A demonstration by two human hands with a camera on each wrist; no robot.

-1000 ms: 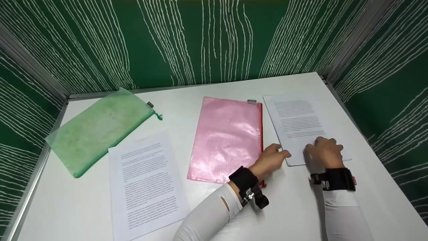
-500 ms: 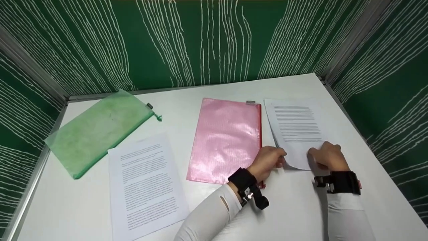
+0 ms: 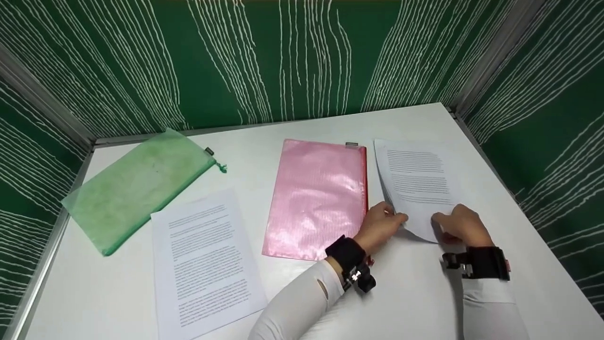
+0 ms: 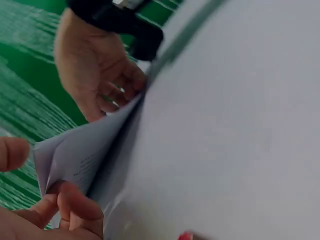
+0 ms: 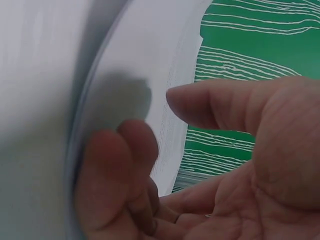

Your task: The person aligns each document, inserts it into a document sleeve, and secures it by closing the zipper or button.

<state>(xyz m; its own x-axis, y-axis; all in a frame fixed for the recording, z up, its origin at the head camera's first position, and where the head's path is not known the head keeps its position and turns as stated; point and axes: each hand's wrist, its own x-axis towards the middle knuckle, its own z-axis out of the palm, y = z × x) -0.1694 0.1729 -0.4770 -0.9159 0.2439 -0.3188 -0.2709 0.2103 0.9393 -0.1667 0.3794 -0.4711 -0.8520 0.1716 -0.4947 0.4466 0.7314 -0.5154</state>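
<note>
A thin stack of printed sheets (image 3: 420, 182) lies at the right of the table, its near edge lifted and bowed. My left hand (image 3: 381, 225) holds the stack's near left corner, the thumb above and the fingers curled beneath. In the left wrist view, curled fingers (image 4: 77, 205) lie against the bent corner. My right hand (image 3: 465, 225) holds the near edge farther right with curled fingers; the right wrist view shows its thumb (image 5: 210, 102) over the printed side. A pink mesh zip pouch (image 3: 316, 198) lies just left of the left hand.
A green mesh zip pouch (image 3: 141, 189) lies at the back left of the white table (image 3: 250, 156). Other printed sheets (image 3: 207, 264) lie in front of it, touching its lower edge. Green walls with white streaks (image 3: 316, 56) stand behind and at both sides.
Both hands have closed on the stack's near edge. That edge, flat a second ago, is now raised and curved. The pouches and the left sheets have stayed in place.
</note>
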